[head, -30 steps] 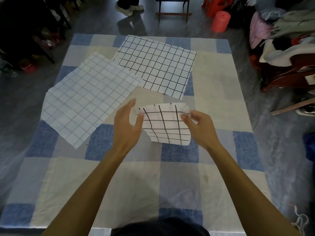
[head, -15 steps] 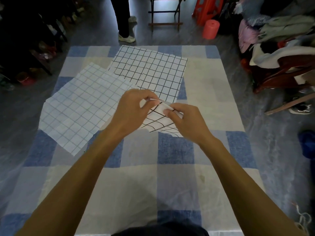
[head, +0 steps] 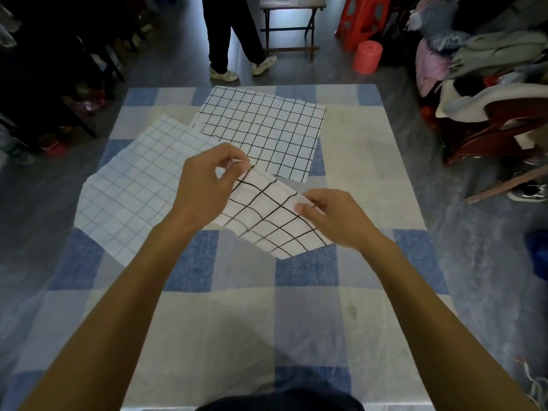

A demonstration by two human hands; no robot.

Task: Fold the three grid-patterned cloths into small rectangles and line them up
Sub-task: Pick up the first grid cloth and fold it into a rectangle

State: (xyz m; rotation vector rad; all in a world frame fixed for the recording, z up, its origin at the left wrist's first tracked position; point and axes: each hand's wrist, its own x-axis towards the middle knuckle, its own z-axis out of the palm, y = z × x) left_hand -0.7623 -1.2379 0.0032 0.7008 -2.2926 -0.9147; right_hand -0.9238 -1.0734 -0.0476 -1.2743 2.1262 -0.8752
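1. At the middle of the table (head: 237,321): thick-lined cloth (head: 267,215), partly folded, pinched at its far corner by the left hand (head: 204,185) and at its right edge by the right hand (head: 335,218), both grips narrow and closed on the fabric.
2. Flat near the far edge: thin-lined cloth (head: 267,126). Touching it, toward the left edge: pale blue cloth (head: 139,191), partly hidden by the left hand.
3. Beyond the far edge: a person's legs (head: 219,34), a red stool (head: 367,56).

Folded cloth (head: 267,215) partly behind left hand (head: 204,188)

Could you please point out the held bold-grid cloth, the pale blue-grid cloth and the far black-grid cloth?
held bold-grid cloth (head: 264,215), head view, middle panel
pale blue-grid cloth (head: 133,197), head view, flat centre
far black-grid cloth (head: 261,129), head view, flat centre
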